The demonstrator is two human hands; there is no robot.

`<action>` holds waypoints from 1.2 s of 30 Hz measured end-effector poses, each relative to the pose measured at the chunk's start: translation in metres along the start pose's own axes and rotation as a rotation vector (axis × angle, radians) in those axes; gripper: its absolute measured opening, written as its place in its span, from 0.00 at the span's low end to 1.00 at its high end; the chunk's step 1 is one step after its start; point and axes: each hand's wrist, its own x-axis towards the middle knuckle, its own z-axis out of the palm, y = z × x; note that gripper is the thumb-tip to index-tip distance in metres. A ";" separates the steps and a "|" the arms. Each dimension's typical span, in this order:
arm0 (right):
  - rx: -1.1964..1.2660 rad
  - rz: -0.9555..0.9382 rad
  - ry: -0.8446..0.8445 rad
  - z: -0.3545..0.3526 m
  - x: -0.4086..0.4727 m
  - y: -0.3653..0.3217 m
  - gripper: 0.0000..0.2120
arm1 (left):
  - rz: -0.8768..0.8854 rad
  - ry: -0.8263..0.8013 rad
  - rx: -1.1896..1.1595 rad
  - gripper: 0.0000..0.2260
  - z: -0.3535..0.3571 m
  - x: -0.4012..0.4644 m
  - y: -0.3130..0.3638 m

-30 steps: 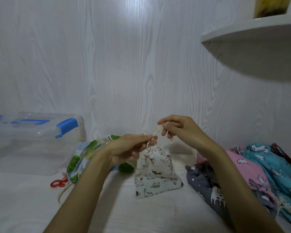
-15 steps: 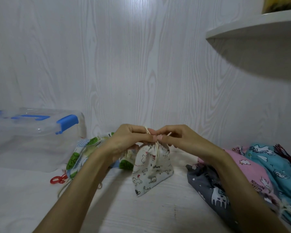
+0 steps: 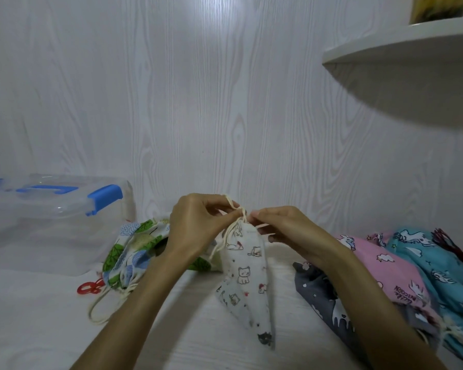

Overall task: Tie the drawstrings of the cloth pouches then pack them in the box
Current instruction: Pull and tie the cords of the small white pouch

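A small white pouch (image 3: 247, 276) printed with little cats hangs tilted over the white table (image 3: 38, 329), its mouth drawn up. My left hand (image 3: 198, 228) pinches the cream drawstring (image 3: 234, 206) just above the gathered neck. Facing it, my right hand (image 3: 286, 231) pinches another strand of the same cord, fingertips almost touching the left ones. The clear plastic box (image 3: 51, 222) with blue latches stands at the left by the wall, its lid on.
A green-and-blue leaf-print pouch (image 3: 134, 249) lies behind my left wrist, red scissors (image 3: 90, 288) beside it. Grey (image 3: 329, 297), pink (image 3: 385, 271) and teal (image 3: 439, 260) pouches are piled at the right. A white shelf (image 3: 401, 46) juts from the wall above.
The hands came together from apart and now work the cord at the neck. The cat pouch has been lifted and swung so it hangs narrow and tilted.
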 end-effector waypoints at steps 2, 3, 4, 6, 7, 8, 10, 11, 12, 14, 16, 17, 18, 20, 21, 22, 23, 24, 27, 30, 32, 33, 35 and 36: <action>0.094 0.063 0.011 0.001 0.001 0.001 0.11 | 0.062 0.054 0.019 0.04 0.002 -0.001 -0.003; 0.109 0.073 0.001 0.001 0.001 0.002 0.12 | 0.104 0.062 0.029 0.04 0.003 -0.002 -0.005; 0.114 0.072 -0.019 0.000 0.001 0.003 0.13 | 0.146 0.064 0.038 0.04 0.004 -0.002 -0.006; 0.149 0.057 -0.050 0.001 0.000 0.003 0.12 | 0.203 0.066 0.041 0.05 0.004 -0.003 -0.007; 0.164 0.044 -0.039 0.001 0.000 0.003 0.11 | 0.216 0.065 0.032 0.06 0.004 -0.003 -0.007; 0.161 0.022 -0.006 0.002 -0.001 0.003 0.10 | 0.219 0.058 0.015 0.07 0.004 -0.002 -0.008; 0.098 -0.043 0.077 0.001 -0.001 0.001 0.08 | 0.170 0.011 -0.069 0.07 0.002 0.000 -0.008; 0.052 -0.080 0.109 0.001 -0.002 -0.001 0.07 | 0.120 -0.035 -0.128 0.07 0.000 0.001 -0.009; -0.003 -0.121 0.140 0.000 -0.004 -0.002 0.06 | 0.073 -0.094 -0.184 0.07 -0.002 0.003 -0.009; -0.192 -0.219 0.244 0.001 -0.005 -0.005 0.03 | 0.020 -0.203 -0.268 0.08 -0.003 0.005 -0.011; -0.497 -0.324 0.397 0.008 -0.005 -0.005 0.03 | -0.007 -0.260 -0.311 0.06 0.000 0.005 -0.012; -0.632 -0.364 0.464 0.013 -0.005 -0.003 0.04 | -0.013 -0.277 -0.303 0.06 0.002 0.004 -0.013; -0.734 -0.398 0.525 0.017 -0.005 -0.001 0.04 | -0.010 -0.290 -0.269 0.06 0.004 0.005 -0.014; -0.846 -0.441 0.631 0.017 -0.002 0.005 0.04 | 0.006 -0.293 -0.205 0.06 0.004 0.006 -0.018; -0.861 -0.431 0.672 0.014 0.000 0.008 0.03 | 0.010 -0.285 -0.202 0.06 0.003 0.007 -0.019; -0.842 -0.405 0.695 0.009 0.001 0.011 0.02 | 0.009 -0.276 -0.207 0.06 0.002 0.007 -0.021; -0.794 -0.366 0.695 0.004 0.002 0.013 0.02 | 0.007 -0.271 -0.206 0.06 0.001 0.008 -0.022; -0.740 -0.322 0.678 -0.001 0.003 0.015 0.03 | 0.005 -0.272 -0.193 0.07 0.002 0.008 -0.022; -0.744 -0.213 0.681 -0.010 0.002 0.019 0.01 | -0.005 -0.301 -0.153 0.08 0.007 0.007 -0.023; -0.924 0.064 0.503 -0.027 -0.001 0.019 0.17 | -0.005 -0.291 -0.169 0.07 0.006 0.007 -0.026; -0.909 0.194 0.295 -0.036 -0.003 0.015 0.28 | 0.006 -0.290 -0.166 0.07 0.004 0.008 -0.027; -0.836 0.140 0.249 -0.037 -0.003 0.011 0.27 | 0.009 -0.298 -0.165 0.06 0.005 0.008 -0.028; -0.646 -0.096 0.228 -0.030 -0.002 0.001 0.21 | 0.009 -0.317 -0.172 0.06 0.008 0.007 -0.028; -0.574 -0.168 0.211 -0.024 -0.002 -0.002 0.19 | 0.008 -0.325 -0.175 0.06 0.009 0.007 -0.027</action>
